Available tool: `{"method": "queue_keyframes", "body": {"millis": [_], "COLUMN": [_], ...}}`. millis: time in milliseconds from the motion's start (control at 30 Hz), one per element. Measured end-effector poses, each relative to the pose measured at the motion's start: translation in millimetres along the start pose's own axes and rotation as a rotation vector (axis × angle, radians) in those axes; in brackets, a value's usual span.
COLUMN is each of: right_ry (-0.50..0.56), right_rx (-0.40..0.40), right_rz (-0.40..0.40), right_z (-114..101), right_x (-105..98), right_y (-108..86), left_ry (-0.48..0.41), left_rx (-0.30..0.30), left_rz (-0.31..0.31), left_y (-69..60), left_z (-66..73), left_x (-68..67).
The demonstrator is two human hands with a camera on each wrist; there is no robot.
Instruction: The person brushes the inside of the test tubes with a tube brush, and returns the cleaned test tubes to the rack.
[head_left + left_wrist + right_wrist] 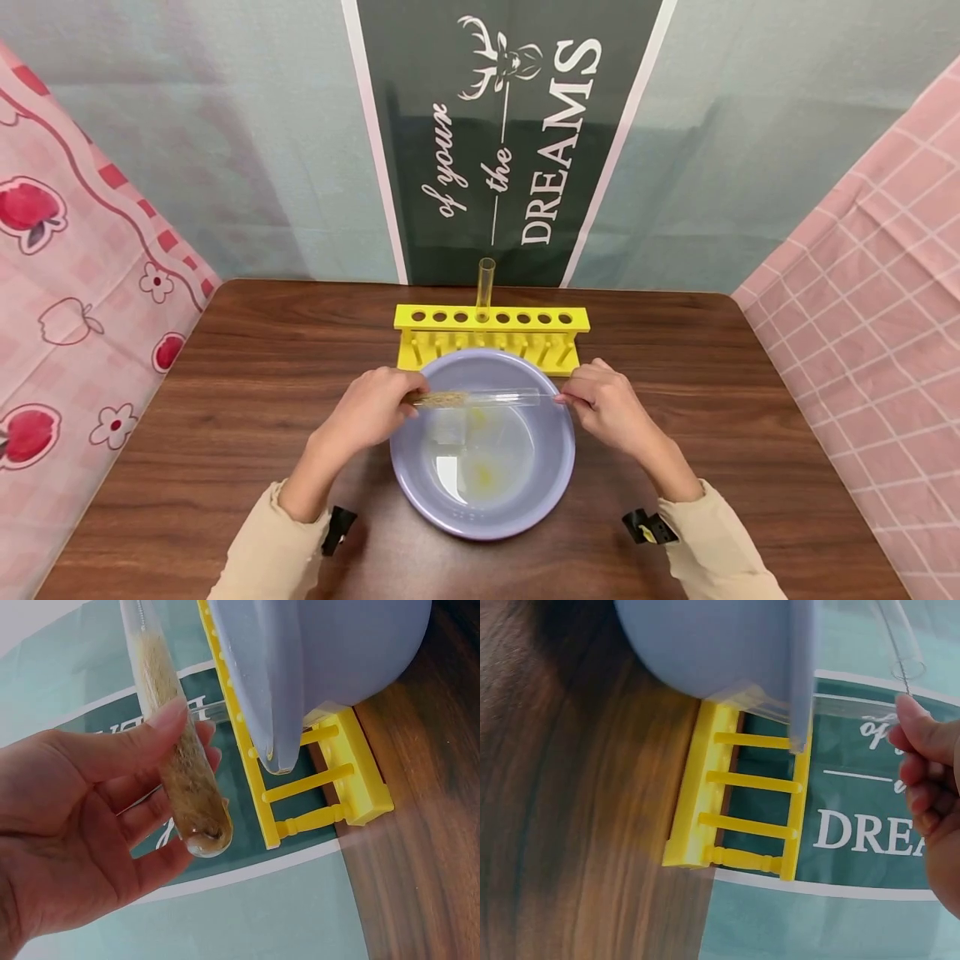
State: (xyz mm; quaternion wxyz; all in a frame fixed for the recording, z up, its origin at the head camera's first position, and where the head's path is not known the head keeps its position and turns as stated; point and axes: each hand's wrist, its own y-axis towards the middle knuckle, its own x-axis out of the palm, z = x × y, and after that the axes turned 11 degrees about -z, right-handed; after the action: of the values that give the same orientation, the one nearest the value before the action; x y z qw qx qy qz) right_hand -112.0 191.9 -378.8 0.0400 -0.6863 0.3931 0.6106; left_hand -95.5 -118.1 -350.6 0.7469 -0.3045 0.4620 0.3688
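Note:
Over the basin, my left hand (375,408) grips the closed end of a clear glass test tube (517,397), which lies roughly level. Inside it are the tan bristles of a test tube brush (155,667), reaching the rounded bottom in the left wrist view. My right hand (606,406) pinches the brush's thin twisted wire handle (900,656) just outside the tube's open mouth. Below both hands stands a lavender basin (401,475) with water in it. A pale squarish patch shows in the basin; I cannot tell what it is.
Behind the basin, touching or close to it, stands a yellow test tube rack (536,318). One clear tube (486,279) stands upright in the rack. The dark wooden table (247,375) meets a printed cloth backdrop (300,167) at the back; pink cloths hang at both sides.

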Motion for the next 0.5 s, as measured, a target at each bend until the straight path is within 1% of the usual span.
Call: {"method": "queue_keyframes", "body": {"millis": [100,200,267,400,500], "right_ry": [-0.016,0.020,0.087,0.264,0.360], "right_rx": [-0.015,0.017,0.066,0.185,0.227], "right_rz": [0.023,0.001,-0.037,-0.134,-0.204], "right_z": [0.7,0.9,0.7,0.7,1.6], "right_x": [2.6,3.9,4.2,3.4,2.4], "right_y": [-1.2,-3.3,-4.8,-7.0,-7.0], "left_ry": [-0.001,0.012,0.038,0.080,0.082], "left_rx": [0.000,-0.009,-0.008,-0.011,-0.013], "left_rz": [-0.037,-0.039,-0.016,0.042,0.071], "left_y": [0.6,1.1,1.3,0.7,-0.1], "left_z": [-0.3,0.5,1.0,1.3,1.5], "left_x": [-1.9,-2.3,-1.4,1.3,2.8]}}
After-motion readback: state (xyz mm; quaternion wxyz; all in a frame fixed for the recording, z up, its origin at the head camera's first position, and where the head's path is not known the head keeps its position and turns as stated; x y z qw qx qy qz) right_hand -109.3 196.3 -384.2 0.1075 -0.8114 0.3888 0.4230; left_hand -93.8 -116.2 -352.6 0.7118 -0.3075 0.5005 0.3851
